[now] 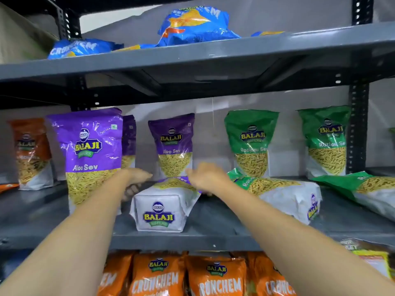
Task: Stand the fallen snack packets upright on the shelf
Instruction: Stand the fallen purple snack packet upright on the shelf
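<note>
A purple Aloo Sev packet (pixel 160 210) lies flat on the middle shelf (pixel 213 240), its white base towards me. My left hand (pixel 134 182) curls around its left side and my right hand (pixel 206 177) grips its upper right edge. Two green Ratlami Sev packets lie fallen to the right, one (pixel 280 190) near my right hand and another (pixel 363 189) at the shelf's right end. Upright purple packets stand front left (pixel 89 150) and behind the fallen one (pixel 173 144).
Two green packets (pixel 252 142) (pixel 327 139) and an orange one (pixel 30 152) stand at the back. Blue Crunchem packets (pixel 192 26) (pixel 79 48) lie on the top shelf. Orange Crunchem packets (pixel 213 274) fill the shelf below. Black uprights (pixel 359 129) frame the rack.
</note>
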Action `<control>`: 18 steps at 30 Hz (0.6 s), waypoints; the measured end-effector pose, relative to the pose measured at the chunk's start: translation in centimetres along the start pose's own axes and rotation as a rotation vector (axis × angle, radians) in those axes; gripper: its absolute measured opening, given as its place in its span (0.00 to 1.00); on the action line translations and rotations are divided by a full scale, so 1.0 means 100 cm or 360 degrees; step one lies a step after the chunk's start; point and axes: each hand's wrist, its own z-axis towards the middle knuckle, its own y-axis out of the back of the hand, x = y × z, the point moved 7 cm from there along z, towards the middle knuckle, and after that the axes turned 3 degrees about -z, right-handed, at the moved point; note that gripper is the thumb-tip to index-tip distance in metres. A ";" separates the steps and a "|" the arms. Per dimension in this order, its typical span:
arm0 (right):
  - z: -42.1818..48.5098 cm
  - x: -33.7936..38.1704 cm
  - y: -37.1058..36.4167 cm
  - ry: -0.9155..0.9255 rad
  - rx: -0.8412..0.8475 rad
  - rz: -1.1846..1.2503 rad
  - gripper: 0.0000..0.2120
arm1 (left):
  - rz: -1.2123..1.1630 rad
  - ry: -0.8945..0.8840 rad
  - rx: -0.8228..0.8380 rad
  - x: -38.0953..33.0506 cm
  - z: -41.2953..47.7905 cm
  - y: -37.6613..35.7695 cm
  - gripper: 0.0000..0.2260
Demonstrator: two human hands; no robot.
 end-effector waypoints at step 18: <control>-0.029 -0.001 -0.045 -0.0218 0.0182 0.1507 0.13 | -0.1200 -0.0240 0.0002 0.018 -0.029 -0.012 0.09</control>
